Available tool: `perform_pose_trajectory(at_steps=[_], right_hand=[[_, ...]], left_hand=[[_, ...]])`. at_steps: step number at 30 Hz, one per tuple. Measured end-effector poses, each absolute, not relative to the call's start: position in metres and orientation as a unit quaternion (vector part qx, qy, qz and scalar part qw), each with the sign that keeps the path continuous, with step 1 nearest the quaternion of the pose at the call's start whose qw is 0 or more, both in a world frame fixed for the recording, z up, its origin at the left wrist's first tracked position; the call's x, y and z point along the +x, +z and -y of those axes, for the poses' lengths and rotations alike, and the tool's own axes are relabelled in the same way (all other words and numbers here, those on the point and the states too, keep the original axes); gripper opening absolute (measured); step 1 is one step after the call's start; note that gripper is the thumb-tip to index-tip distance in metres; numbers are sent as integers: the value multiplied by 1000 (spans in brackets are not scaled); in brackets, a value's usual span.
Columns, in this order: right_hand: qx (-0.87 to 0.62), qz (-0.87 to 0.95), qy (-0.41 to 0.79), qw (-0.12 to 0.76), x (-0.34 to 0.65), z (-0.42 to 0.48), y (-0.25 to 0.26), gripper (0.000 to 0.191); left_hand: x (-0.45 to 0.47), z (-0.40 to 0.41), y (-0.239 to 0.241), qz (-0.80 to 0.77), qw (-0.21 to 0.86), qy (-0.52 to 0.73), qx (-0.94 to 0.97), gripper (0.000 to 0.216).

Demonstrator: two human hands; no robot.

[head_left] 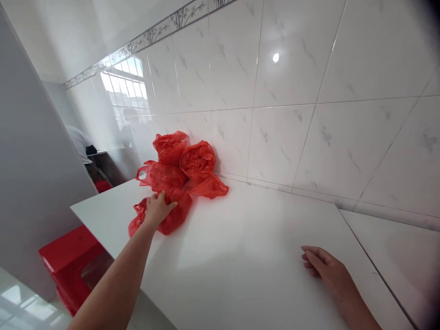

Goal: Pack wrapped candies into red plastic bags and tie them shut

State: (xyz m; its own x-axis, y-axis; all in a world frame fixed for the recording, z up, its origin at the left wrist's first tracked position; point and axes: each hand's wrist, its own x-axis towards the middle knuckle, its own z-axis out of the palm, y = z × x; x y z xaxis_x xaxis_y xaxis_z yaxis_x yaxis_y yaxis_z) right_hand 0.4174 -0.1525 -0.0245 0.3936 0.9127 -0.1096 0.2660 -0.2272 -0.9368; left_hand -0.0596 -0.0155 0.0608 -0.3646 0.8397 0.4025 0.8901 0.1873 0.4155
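Note:
Several crumpled red plastic bags (pixel 197 160) are heaped on the white table against the tiled wall. My left hand (pixel 158 211) reaches over the nearest red plastic bag (pixel 175 217), fingers on its top and thumb over its right side, gripping it. Some of the fingertips are hidden in the folds. This bag lies in front of the others and touches them. What the bags contain, if anything, cannot be made out. Over the right part of the table is my right hand (pixel 321 263), loosely closed with the thumb against the curled fingers and nothing visible in it.
The white table (pixel 240 256) meets a second white tabletop (pixel 405 247) along a seam at right. A red plastic stool (pixel 70 250) stands by the left edge. Beyond a grey partition (pixel 37 151), part of a person in a white top (pixel 78 143) shows.

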Motion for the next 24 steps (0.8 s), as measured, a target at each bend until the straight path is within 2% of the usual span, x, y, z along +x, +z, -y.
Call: perform_pose_trajectory(at_steps=[2,3,8,13,17,20,24], right_hand=[[-699,424,354,455,416,152,-25,40],[-698,424,355,455,416,152,-25,40],[-699,423,356,453,418,153,-25,40],[-687,426,366,462,422,152,-26,41],[-672,421,373,482,425,151,-28,40],[-670,424,369,486,423,152,-27,38],[-675,441,355,474,417,152,-21,36]], left_hand=[[-65,13,45,788,1,-232,-571,63],[-63,12,41,791,14,-230,-567,61],[-22,3,54,715,171,-305,-605,53],[30,-31,61,607,80,-259,-747,65],[53,-54,42,618,19,-235,-750,76],[66,-52,23,617,-20,-230,-752,66],[94,-22,4,530,-48,-251,-808,35]])
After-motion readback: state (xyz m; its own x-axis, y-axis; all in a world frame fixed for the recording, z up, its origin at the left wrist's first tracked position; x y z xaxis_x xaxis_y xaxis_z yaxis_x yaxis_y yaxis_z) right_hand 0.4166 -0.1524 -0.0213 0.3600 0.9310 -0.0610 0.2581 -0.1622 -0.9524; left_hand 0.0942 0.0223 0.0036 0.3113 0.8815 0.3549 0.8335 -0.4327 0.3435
